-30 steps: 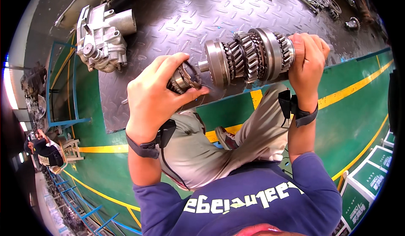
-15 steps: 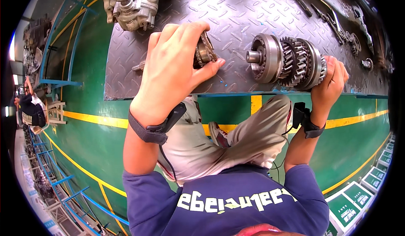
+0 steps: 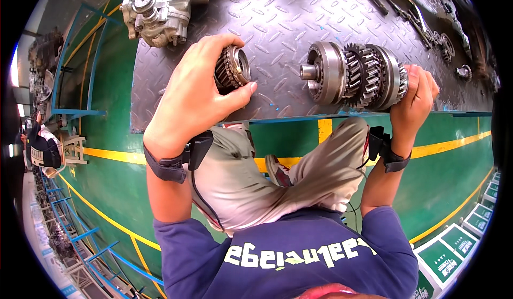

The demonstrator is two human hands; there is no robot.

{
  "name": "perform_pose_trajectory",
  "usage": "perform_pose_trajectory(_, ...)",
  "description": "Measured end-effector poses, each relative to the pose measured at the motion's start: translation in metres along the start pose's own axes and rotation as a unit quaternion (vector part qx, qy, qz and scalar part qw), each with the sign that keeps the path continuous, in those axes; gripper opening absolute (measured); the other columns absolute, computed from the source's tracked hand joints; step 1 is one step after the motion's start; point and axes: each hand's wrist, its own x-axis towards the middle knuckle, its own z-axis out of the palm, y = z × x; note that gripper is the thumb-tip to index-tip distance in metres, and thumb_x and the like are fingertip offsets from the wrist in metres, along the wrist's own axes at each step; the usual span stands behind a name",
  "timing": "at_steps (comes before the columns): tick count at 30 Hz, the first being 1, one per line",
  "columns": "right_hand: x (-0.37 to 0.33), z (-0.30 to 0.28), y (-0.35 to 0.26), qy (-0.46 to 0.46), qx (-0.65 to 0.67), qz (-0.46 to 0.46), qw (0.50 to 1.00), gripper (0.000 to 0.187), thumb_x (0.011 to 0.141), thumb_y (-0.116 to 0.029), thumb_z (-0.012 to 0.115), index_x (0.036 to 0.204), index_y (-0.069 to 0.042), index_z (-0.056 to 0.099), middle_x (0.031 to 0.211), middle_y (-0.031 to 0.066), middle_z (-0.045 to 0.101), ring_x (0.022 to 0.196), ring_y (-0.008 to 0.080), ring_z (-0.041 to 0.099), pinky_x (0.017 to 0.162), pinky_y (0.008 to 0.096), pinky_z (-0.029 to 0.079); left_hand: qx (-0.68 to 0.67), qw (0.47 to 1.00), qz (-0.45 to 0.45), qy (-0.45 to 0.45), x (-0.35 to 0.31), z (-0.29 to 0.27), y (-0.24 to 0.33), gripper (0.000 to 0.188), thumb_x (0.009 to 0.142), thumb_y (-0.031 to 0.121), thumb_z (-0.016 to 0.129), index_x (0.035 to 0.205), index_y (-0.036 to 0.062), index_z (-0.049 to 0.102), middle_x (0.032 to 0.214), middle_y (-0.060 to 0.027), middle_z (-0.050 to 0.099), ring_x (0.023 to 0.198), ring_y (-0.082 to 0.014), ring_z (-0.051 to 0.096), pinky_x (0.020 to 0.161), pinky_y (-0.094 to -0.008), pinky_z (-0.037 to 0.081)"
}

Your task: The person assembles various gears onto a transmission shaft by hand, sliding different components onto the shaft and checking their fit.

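Note:
My left hand [image 3: 197, 87] is closed round a helical gear [image 3: 228, 73], thumb at its near side and fingers over the far side. The gear's round, shiny open end faces right. It is at or just above the patterned metal bench top [image 3: 278, 29]; which one I cannot tell. To the right, a shaft with a stack of gears [image 3: 363, 77] lies on its side, its bare shaft end pointing left. My right hand [image 3: 416, 93] grips the right end of this gear shaft, and its fingers hide that end.
A cast metal housing [image 3: 160, 13] stands at the bench's far left corner. Metal rods, rings and small parts lie at the far right, among them a small gear [image 3: 464, 73]. The bench's near edge runs just in front of my knees. Another person [image 3: 45, 146] is at the far left.
My left hand has moved left with the gear, and the gear has turned so that its round end shows. My right hand stays on the gear shaft. The whole view has shifted slightly.

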Motion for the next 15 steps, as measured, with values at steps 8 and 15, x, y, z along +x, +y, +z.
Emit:
perform_pose_trajectory(8, 0.003, -0.003, -0.003, 0.007, -0.002, -0.001, 1.000, 0.030, 0.103, -0.018, 0.050, 0.082, -0.004, 0.065, 0.076, 0.0090, 0.062, 0.077, 0.0265, 0.056, 0.087, 0.0355, 0.037, 0.038, 0.999, 0.013, -0.013, 0.001, -0.002, 0.009, 0.053, 0.075, 0.016, 0.071, 0.124, 0.0026, 0.055, 0.121, -0.0189, 0.057, 0.118, -0.0368, 0.055, 0.105, -0.0418, 0.042)
perform_pose_trajectory(15, 0.005, -0.003, -0.007, -0.003, 0.004, -0.007, 1.000, 0.026, 0.101, -0.016, 0.053, 0.080, -0.004, 0.063, 0.076, 0.0078, 0.061, 0.075, 0.0262, 0.054, 0.087, 0.0362, 0.036, 0.070, 0.991, 0.118, 0.007, 0.012, -0.010, 0.049, 0.104, 0.065, 0.040, 0.089, 0.149, 0.0047, 0.039, 0.146, -0.0195, 0.046, 0.138, -0.0381, 0.041, 0.117, -0.0470, 0.032)
